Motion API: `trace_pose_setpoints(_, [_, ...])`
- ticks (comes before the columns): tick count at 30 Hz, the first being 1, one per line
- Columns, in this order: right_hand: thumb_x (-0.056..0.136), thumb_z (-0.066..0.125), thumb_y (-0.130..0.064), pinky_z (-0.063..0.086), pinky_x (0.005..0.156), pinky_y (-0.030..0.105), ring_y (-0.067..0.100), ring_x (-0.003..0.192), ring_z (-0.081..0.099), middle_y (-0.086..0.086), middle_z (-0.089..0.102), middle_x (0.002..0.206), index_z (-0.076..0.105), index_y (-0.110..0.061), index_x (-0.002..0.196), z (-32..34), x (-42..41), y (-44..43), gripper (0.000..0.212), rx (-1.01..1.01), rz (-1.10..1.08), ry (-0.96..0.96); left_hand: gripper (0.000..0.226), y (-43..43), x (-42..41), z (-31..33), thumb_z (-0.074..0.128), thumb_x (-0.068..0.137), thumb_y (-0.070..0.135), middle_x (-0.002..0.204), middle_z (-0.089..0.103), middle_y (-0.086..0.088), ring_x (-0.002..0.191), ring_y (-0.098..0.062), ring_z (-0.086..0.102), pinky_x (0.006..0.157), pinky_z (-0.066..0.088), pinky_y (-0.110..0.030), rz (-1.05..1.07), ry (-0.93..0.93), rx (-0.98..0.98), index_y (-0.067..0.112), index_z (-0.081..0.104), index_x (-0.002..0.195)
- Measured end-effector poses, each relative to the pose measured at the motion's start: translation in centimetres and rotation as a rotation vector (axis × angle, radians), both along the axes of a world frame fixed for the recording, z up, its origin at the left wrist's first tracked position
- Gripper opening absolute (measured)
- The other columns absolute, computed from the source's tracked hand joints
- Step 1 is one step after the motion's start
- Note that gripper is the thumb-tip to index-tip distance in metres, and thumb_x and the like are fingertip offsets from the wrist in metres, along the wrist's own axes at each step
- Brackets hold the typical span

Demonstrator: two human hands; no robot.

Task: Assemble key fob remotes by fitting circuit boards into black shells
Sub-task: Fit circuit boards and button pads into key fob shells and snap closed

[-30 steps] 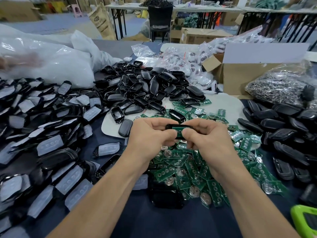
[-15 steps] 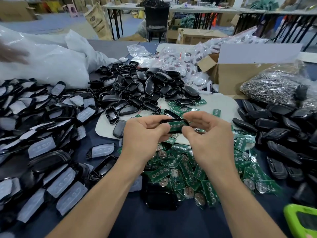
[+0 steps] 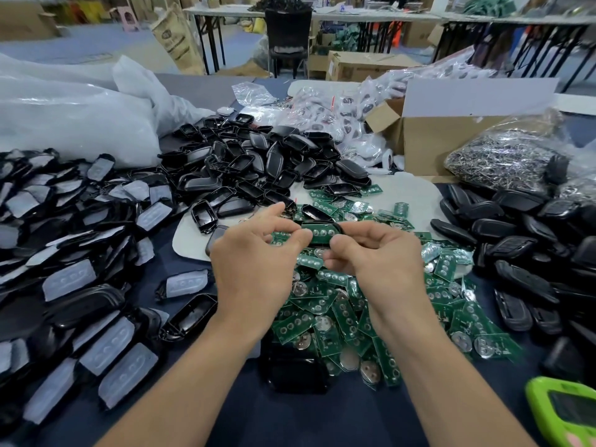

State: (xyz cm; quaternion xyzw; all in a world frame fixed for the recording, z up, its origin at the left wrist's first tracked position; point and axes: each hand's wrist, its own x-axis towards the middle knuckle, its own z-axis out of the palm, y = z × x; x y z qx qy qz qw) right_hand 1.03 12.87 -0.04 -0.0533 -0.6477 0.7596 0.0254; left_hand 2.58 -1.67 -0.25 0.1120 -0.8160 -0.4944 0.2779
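Both hands meet above the table's middle on one black shell [image 3: 322, 235] with a green circuit board lying in it. My left hand [image 3: 254, 262] pinches its left end with thumb and fingertips. My right hand [image 3: 377, 262] grips its right end, thumb under the lower edge. Below the hands spreads a heap of loose green circuit boards [image 3: 338, 311], some showing round silver battery cells. A pile of empty black shells [image 3: 258, 166] lies beyond the hands.
Black parts with grey-white button pads [image 3: 74, 253] cover the left side. More black shell halves [image 3: 532, 253] are heaped at right. At the back stand a cardboard box [image 3: 451, 140], a bag of metal rings [image 3: 503, 162] and white plastic bags [image 3: 71, 117]. A green device [image 3: 564, 414] sits bottom right.
The shell with its board has stayed between both hands. My left fingers have loosened and spread a little at its left end, and more of the green board shows.
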Motion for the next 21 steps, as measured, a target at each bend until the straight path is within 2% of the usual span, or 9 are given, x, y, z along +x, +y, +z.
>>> trace_pose_setpoints(2, [0.085,0.078,0.009,0.062,0.062,0.027,0.029,0.066,0.077,0.011,0.077,0.074,0.075,-0.006,0.094,0.08,0.14,-0.13,0.018,-0.070,0.017,-0.036,0.014,-0.13,-0.10,-0.03,0.091,0.074,0.034,0.118,0.075,0.022,0.091,0.008,0.068,0.088,0.056,-0.025,-0.002,-0.040,0.006,0.041,0.079,0.075])
trace_pose_setpoints(5, [0.090,0.073,0.009,0.063,0.062,0.027,0.031,0.069,0.078,0.016,0.077,0.082,0.075,-0.005,0.094,0.30,0.20,-0.21,0.014,-0.146,0.039,-0.093,0.022,-0.51,-0.46,0.09,0.092,0.072,0.031,0.100,0.074,0.028,0.082,0.008,0.068,0.075,0.051,-0.010,-0.004,-0.079,0.080,0.047,0.076,0.071])
trace_pose_setpoints(7, [0.094,0.068,0.008,0.063,0.063,0.027,0.032,0.072,0.079,0.022,0.076,0.091,0.074,-0.005,0.094,0.36,0.17,-0.27,0.014,-0.154,0.053,-0.116,0.023,-0.77,-0.77,-0.10,0.093,0.072,0.026,0.093,0.072,0.030,0.086,0.013,0.068,0.074,0.049,-0.003,-0.022,-0.079,0.126,0.042,0.077,0.065])
trace_pose_setpoints(11, [0.096,0.066,0.007,0.062,0.062,0.025,0.030,0.071,0.079,0.024,0.075,0.094,0.073,-0.003,0.096,0.17,0.12,-0.22,0.013,-0.141,0.041,-0.117,0.023,-0.87,-0.92,-0.48,0.093,0.074,0.018,0.084,0.076,0.029,0.087,0.016,0.068,0.075,0.048,-0.002,-0.089,-0.085,0.205,0.036,0.079,0.068])
trace_pose_setpoints(13, [0.095,0.067,0.007,0.062,0.062,0.025,0.031,0.071,0.079,0.022,0.076,0.089,0.074,-0.004,0.095,0.08,0.05,-0.14,0.013,-0.133,0.025,-0.107,0.024,-0.75,-0.73,-0.47,0.092,0.075,0.021,0.081,0.073,0.033,0.084,0.015,0.067,0.070,0.048,-0.004,-0.088,-0.104,0.147,0.040,0.078,0.076])
trace_pose_setpoints(15, [0.095,0.068,0.007,0.062,0.062,0.025,0.031,0.071,0.079,0.019,0.078,0.084,0.074,-0.005,0.094,0.02,-0.03,-0.09,0.014,-0.127,0.011,-0.100,0.025,-0.58,-0.42,-0.39,0.091,0.075,0.026,0.086,0.076,0.027,0.084,0.011,0.068,0.073,0.054,-0.013,-0.060,-0.105,0.040,0.045,0.078,0.085])
trace_pose_setpoints(17, [0.094,0.068,0.008,0.062,0.062,0.025,0.031,0.070,0.079,0.016,0.078,0.080,0.075,-0.006,0.092,-0.05,-0.12,-0.03,0.015,-0.125,0.006,-0.092,0.030,-0.35,-0.18,-0.41,0.091,0.076,0.028,0.099,0.077,0.020,0.089,0.006,0.069,0.079,0.057,-0.020,-0.043,-0.080,-0.043,0.046,0.079,0.097])
trace_pose_setpoints(21, [0.094,0.069,0.008,0.062,0.061,0.025,0.031,0.070,0.079,0.014,0.078,0.078,0.075,-0.006,0.093,-0.17,-0.18,-0.12,0.015,-0.120,0.019,-0.091,0.037,-0.20,-0.03,-0.46,0.090,0.078,0.023,0.113,0.074,0.025,0.094,0.001,0.069,0.090,0.058,-0.025,-0.047,-0.027,-0.149,0.040,0.080,0.110])
